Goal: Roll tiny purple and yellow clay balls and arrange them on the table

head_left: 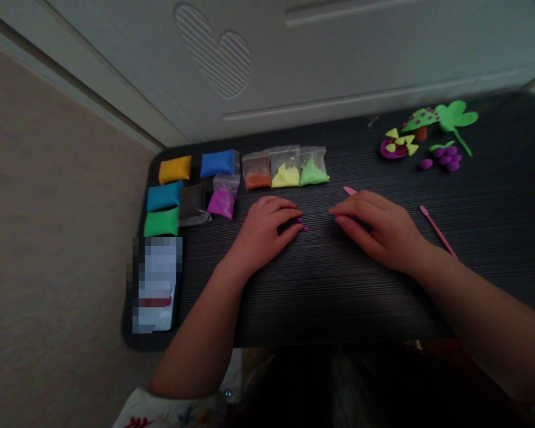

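My left hand [265, 230] rests on the dark table, thumb and forefinger apart. Right at those two fingertips lie tiny magenta clay balls [306, 228]; none is gripped as far as I can see. Across a short gap, my right hand [381, 229] has its thumb and forefinger closed on a small bit of magenta clay [337, 217], mostly covered by the fingers. A pink modelling tool [349, 191] pokes out from behind the right hand. Another thin pink tool [437, 232] lies to the right of that hand.
Bags of orange [257, 179], yellow [286, 176], light green [313, 173] and magenta clay [223, 201] lie beyond my left hand, with several more packets leftward. A phone [158, 285] sits at the left edge. Finished clay grapes [448, 157], a bowl [393, 150] and a flower [457, 116] stand back right.
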### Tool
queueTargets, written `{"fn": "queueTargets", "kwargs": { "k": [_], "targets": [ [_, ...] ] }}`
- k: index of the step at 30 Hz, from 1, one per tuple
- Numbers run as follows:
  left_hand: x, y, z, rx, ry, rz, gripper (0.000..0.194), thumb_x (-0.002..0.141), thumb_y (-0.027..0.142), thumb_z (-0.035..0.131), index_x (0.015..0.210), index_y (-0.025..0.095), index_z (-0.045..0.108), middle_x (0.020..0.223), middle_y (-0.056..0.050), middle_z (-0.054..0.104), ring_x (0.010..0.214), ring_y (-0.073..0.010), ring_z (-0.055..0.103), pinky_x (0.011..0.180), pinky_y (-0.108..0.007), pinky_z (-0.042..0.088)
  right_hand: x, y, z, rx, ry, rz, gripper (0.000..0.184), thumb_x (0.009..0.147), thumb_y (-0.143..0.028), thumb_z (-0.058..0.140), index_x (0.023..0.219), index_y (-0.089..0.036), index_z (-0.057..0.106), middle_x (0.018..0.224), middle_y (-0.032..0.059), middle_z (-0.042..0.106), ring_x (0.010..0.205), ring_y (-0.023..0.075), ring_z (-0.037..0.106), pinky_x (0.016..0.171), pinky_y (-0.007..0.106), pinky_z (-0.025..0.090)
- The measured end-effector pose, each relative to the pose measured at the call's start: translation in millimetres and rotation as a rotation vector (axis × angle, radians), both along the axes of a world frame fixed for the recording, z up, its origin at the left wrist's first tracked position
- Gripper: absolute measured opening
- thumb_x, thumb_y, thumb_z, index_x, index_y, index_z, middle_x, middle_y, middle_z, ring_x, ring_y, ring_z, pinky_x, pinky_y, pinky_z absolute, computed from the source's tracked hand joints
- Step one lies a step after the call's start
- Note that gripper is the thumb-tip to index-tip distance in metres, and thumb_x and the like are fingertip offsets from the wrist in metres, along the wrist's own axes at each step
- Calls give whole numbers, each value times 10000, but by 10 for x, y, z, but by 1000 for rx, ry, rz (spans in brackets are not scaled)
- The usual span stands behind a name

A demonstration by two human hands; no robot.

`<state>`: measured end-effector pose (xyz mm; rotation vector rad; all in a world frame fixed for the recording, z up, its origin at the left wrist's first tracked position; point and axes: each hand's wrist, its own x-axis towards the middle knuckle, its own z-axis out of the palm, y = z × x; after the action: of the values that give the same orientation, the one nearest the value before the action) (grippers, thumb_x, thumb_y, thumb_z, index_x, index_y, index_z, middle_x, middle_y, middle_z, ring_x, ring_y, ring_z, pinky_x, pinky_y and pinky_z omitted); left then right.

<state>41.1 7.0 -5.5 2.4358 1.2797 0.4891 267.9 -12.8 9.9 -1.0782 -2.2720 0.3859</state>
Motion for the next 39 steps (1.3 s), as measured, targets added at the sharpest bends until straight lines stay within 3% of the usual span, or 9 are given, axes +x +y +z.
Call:
{"fn": "queueTargets", "kwargs": {
  "k": [10,17,22,28,39],
  "targets": [
    [1,-3,-2,2,-4,-3,272,813,356,514,1013,210,625,1071,-35,601,1039,-177,489,934,-370,375,10,-2,17,-30,-9,-64,79,799,-269,523,778,-196,502,768,19,570,754,149,540,838,358,452],
    [12,2,5,-7,-5,0,272,811,360,516,1015,216,623,1072,-33,600,1038,-179,489,928,-374,379,2,-13,20,-17,15,-66,94,763,-220,548,837,-183,503,789,24,570,763,152,546,781,337,467],
    [6,3,2,-4,-5,1,275,810,361,517,1014,211,625,1070,-35,600,1040,-181,485,930,-373,379,6,-3,25,-10,18,-6,152,790,-181,508,940,-188,537,862,23,597,823,146,557,900,362,422],
    [6,-2,-3,2,-3,4,272,811,359,516,1011,211,626,1069,-34,600,1040,-178,486,929,-367,380,7,-1,18,-29,-3,-11,27,803,-223,506,796,-199,515,772,11,580,760,141,541,834,346,446],
    [3,0,-8,-11,-4,-2,269,812,353,514,1012,213,625,1076,-36,599,1046,-184,488,931,-378,381,14,-4,26,-26,-11,-31,95,747,-198,546,826,-179,496,772,13,556,736,139,539,769,320,453]
  ]
}}
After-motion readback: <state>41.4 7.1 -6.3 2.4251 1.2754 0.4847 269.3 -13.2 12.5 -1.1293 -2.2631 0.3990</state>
